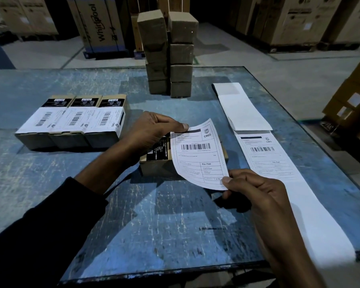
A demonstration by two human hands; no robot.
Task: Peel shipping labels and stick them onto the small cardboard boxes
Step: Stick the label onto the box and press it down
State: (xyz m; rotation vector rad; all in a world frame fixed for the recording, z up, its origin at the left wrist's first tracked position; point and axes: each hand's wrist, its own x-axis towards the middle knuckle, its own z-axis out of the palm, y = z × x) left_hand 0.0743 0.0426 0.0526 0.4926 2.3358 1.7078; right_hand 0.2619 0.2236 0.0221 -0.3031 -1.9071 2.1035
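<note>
Held label (199,154), centre frame: "CRED" logo, barcode, "Pre-Paid". Strip label (265,152), right: "CRED", barcode, "Pre-Paid". 3 labelled boxes (71,123), left: "CRED" + barcodes. Carton (98,23), upper left: "Whirlpool". Cartons (299,15), upper right: "LG". Fine print unreadable.

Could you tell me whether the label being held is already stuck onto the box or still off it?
Still off. The label curves in the air above the box, pinched at opposite corners by the left hand and right hand.

Dim, bluish light; dark corners; edges bowed.
</note>
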